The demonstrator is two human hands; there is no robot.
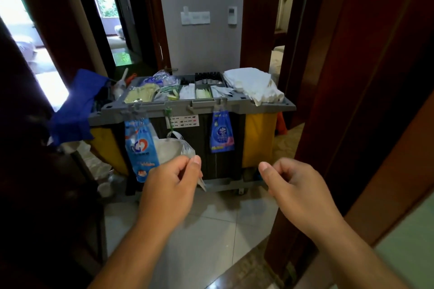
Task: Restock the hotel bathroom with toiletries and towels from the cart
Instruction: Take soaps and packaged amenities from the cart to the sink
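The left hand point(169, 183) is pinching a thin clear packet point(202, 183) with its fingers clamped together. The right hand point(296, 185) is curling its fingers loosely, holding nothing. The cart point(258, 107) is standing just ahead, with white towels point(251, 84) lying on top.

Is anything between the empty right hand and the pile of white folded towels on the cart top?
Nothing visible: the right hand hangs below the grey cart's rim; open air leads up to the white folded towels.

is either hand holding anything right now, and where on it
The left hand pinches a small clear plastic packet at its upper end, between thumb and fingertips. The right hand is loosely curled and holds nothing.
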